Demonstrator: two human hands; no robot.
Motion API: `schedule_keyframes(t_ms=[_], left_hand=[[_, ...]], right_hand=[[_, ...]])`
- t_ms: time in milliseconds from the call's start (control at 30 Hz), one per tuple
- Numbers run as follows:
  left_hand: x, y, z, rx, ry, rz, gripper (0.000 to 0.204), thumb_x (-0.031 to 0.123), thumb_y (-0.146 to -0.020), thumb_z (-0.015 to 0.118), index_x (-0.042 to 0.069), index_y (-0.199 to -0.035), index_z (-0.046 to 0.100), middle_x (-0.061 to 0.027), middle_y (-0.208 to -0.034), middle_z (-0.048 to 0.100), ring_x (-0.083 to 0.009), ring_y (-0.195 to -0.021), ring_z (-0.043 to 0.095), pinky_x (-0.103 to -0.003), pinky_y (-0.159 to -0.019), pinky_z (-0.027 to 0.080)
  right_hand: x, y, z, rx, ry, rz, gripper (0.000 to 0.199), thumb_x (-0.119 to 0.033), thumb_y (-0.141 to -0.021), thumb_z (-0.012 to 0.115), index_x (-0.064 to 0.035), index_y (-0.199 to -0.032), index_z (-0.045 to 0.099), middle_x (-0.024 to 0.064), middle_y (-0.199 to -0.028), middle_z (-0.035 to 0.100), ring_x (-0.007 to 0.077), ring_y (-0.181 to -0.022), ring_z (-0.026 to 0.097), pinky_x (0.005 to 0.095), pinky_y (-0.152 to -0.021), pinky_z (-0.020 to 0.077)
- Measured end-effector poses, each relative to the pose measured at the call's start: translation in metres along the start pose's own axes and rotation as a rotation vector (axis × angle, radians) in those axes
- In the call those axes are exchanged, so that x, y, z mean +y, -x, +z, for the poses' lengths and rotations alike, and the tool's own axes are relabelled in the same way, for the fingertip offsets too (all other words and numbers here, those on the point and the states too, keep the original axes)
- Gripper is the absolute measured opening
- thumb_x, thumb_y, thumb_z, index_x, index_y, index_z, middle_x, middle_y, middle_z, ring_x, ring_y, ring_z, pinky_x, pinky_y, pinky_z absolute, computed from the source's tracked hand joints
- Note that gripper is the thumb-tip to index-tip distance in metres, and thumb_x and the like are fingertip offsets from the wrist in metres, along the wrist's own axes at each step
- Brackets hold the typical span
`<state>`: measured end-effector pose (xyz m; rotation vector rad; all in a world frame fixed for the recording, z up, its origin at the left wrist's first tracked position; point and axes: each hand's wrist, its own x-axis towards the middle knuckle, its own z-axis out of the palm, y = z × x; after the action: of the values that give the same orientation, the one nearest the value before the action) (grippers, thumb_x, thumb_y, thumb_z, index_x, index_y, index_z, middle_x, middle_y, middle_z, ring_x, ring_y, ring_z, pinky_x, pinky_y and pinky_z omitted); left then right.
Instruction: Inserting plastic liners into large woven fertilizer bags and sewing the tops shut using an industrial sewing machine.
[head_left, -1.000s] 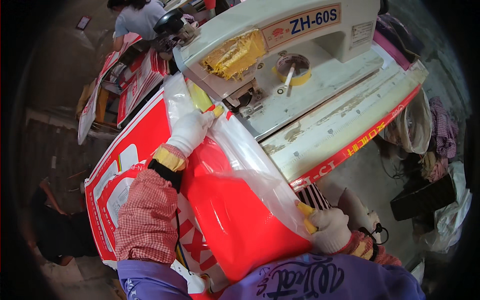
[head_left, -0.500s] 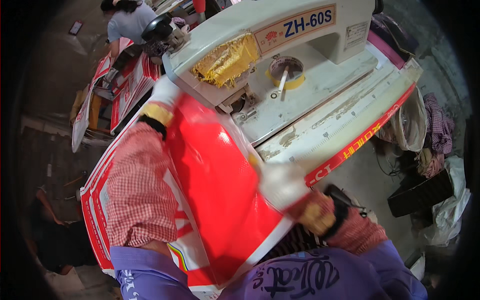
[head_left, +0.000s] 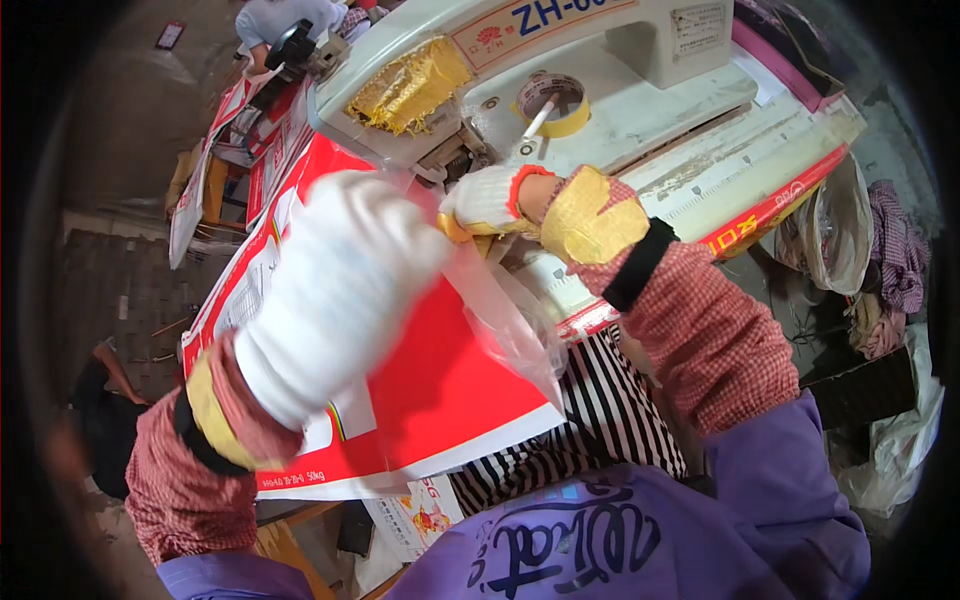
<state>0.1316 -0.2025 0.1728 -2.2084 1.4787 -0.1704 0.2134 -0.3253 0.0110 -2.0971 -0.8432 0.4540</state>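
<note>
A red and white woven bag lies spread in front of me, with a clear plastic liner coming out of its right side. My right hand, in a white knit glove with yellowish palm, is closed on the liner's upper edge, just beside the needle area of a grey industrial sewing machine. My left hand, gloved in white, is over the middle of the bag; motion smears it and its fingers cannot be made out. The bag's top edge reaches under the machine head.
A roll of yellow tape with a white stick in it sits on the machine bed. Stacked printed bags lie at the far left, near another person. At right are a hanging plastic bag and a black box.
My left hand has come back from beside the machine head to over the bag. My right hand has moved up to the needle area. The liner now shows bunched along the bag's right side.
</note>
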Motion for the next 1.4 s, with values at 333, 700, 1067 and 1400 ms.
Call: schedule_keyframes(t_ms=[333,700,1067,1400], left_hand=[[0.026,-0.031,-0.023,-1.514,0.904,0.307,0.042,0.046,-0.084,0.051,0.006,-0.088,0.064,-0.0113,-0.066,0.060,-0.0251,-0.066,0.055,-0.034,-0.065,0.045],[0.073,0.053,-0.065,-1.441,0.311,0.266,0.013,0.019,-0.070,0.062,0.011,-0.078,0.069,-0.0021,-0.072,0.064,-0.0230,-0.067,0.064,-0.036,-0.054,0.047],[0.132,0.026,-0.035,-0.787,0.537,0.345,0.011,0.013,-0.065,0.059,0.004,-0.070,0.065,-0.0078,-0.065,0.062,-0.0271,-0.061,0.062,-0.038,-0.048,0.048],[0.129,0.041,-0.030,-0.700,0.464,0.263,0.016,0.009,-0.068,0.059,0.002,-0.082,0.065,-0.0082,-0.072,0.064,-0.0268,-0.067,0.064,-0.041,-0.047,0.047]], right_hand=[[-0.003,-0.019,0.018,0.063,0.462,-0.075,0.023,-0.031,-0.071,0.060,-0.0165,-0.087,0.069,0.0141,-0.084,0.065,0.0323,-0.075,0.062,0.0385,-0.065,0.0479],[0.006,-0.031,0.055,0.151,0.736,-0.076,0.020,-0.015,-0.065,0.058,-0.0057,-0.079,0.069,0.0169,-0.077,0.065,0.0318,-0.068,0.064,0.0419,-0.058,0.0500],[-0.057,0.148,0.128,0.435,0.739,0.038,0.022,-0.019,-0.078,0.049,-0.0082,-0.091,0.063,0.0073,-0.092,0.062,0.0206,-0.094,0.054,0.0326,-0.076,0.0439],[-0.065,0.071,0.040,0.460,-0.166,0.448,0.043,-0.031,-0.073,0.061,-0.0026,-0.105,0.056,0.0200,-0.097,0.061,0.0371,-0.089,0.059,0.0405,-0.077,0.0471]])
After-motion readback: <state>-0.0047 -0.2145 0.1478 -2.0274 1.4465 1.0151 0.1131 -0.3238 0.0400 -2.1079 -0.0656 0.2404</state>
